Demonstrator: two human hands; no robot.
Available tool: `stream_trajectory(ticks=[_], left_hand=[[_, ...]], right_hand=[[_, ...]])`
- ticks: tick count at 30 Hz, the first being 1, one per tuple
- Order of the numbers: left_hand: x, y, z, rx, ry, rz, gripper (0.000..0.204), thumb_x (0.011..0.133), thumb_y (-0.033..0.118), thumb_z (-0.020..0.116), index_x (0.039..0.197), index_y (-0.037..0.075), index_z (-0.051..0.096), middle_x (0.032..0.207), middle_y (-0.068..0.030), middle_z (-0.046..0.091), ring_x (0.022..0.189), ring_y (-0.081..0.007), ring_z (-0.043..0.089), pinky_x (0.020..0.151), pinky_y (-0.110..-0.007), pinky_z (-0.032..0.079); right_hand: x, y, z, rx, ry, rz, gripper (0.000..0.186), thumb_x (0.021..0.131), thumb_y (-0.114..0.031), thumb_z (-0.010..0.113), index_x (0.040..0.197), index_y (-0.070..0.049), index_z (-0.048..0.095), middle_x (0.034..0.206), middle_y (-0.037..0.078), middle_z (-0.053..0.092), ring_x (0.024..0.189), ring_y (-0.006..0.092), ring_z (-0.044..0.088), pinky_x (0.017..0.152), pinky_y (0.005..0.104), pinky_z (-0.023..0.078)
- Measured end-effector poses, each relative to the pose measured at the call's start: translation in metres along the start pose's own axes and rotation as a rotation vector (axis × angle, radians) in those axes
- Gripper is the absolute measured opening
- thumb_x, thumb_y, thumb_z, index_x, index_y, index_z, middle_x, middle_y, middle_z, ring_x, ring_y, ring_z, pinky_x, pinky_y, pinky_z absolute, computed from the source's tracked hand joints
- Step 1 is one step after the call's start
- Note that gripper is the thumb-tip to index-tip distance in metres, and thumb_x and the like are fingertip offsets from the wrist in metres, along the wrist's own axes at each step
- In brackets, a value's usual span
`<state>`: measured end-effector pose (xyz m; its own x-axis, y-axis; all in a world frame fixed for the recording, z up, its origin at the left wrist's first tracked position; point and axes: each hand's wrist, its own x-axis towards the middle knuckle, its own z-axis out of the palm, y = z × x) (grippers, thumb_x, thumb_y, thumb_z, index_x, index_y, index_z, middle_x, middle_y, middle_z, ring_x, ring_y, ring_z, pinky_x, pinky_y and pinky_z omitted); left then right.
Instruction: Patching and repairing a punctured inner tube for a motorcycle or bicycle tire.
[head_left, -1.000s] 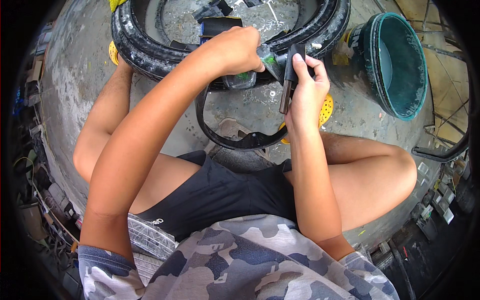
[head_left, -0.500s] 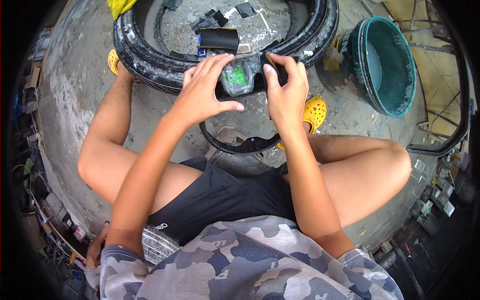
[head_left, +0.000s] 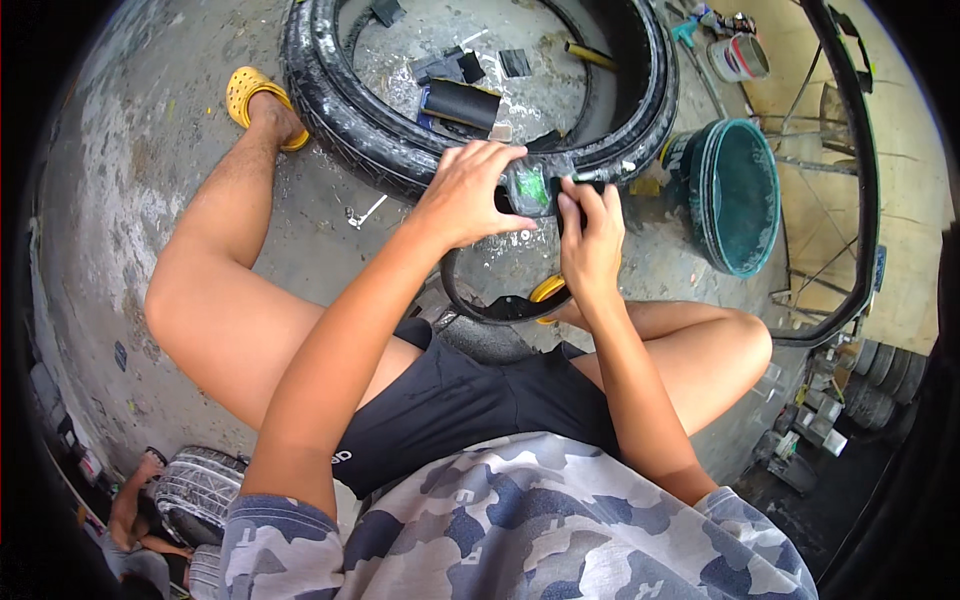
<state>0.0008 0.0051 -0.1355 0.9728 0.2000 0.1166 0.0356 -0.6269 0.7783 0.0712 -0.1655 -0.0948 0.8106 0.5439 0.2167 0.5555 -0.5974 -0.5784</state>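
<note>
My left hand (head_left: 468,198) grips a black inner tube (head_left: 508,308) at the tyre's near side, thumb and fingers on either side of a worked spot. That spot is a grey, flattened area (head_left: 530,190) with a bright green patch at its middle. Just right of it, my right hand (head_left: 592,235) pinches a thin, dark flat piece (head_left: 558,196) whose kind I cannot make out. The tube hangs in a loop toward my lap. Behind both hands lies a large black tyre (head_left: 365,140) with whitish smears.
Inside the tyre ring lie a curled black sheet (head_left: 462,106) and dark scraps (head_left: 515,63). A green bucket (head_left: 745,200) stands at right, near a hanging black hoop (head_left: 868,190). A white pail (head_left: 740,58) is farther back. Lower left, another person's arm (head_left: 125,510) is beside a tyre (head_left: 195,490).
The view has shifted, so the tyre and bucket appear elsewhere in the picture. Both hands stay at the green patch; the right hand's dark piece now lies against the patch's right edge.
</note>
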Motion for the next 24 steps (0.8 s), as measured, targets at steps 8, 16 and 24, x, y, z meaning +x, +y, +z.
stream_trajectory(ticks=[8, 16, 24], left_hand=[[-0.002, -0.01, -0.003, -0.004, -0.035, 0.026, 0.082, 0.066, 0.032, 0.081, 0.135, 0.006, 0.046, 0.135, -0.0153, 0.05, 0.129, -0.0294, 0.044, 0.11, -0.042, 0.03], [0.007, -0.016, -0.028, -0.009, -0.256, -0.002, 0.083, 0.069, 0.035, 0.073, 0.14, 0.005, 0.041, 0.14, -0.0174, 0.046, 0.134, -0.0285, 0.041, 0.112, -0.043, 0.024], [0.021, -0.042, -0.038, -0.172, -0.442, -0.131, 0.046, 0.092, 0.015, 0.05, 0.137, 0.014, 0.054, 0.142, -0.0157, 0.05, 0.133, -0.0291, 0.044, 0.11, -0.042, 0.025]], right_hand=[[0.027, -0.005, 0.014, -0.119, 0.033, -0.094, 0.014, 0.088, -0.01, 0.063, 0.099, -0.003, 0.067, 0.084, 0.019, 0.052, 0.08, 0.037, 0.054, 0.072, 0.0444, 0.043], [0.003, -0.042, -0.003, -0.086, 0.023, 0.009, 0.015, 0.087, -0.009, 0.065, 0.101, -0.004, 0.069, 0.082, 0.017, 0.052, 0.075, 0.0346, 0.057, 0.068, 0.0428, 0.046], [0.009, -0.071, 0.031, -0.307, -0.087, -0.02, 0.019, 0.089, -0.017, 0.063, 0.105, -0.009, 0.067, 0.087, 0.02, 0.052, 0.073, 0.0373, 0.058, 0.065, 0.0462, 0.048]])
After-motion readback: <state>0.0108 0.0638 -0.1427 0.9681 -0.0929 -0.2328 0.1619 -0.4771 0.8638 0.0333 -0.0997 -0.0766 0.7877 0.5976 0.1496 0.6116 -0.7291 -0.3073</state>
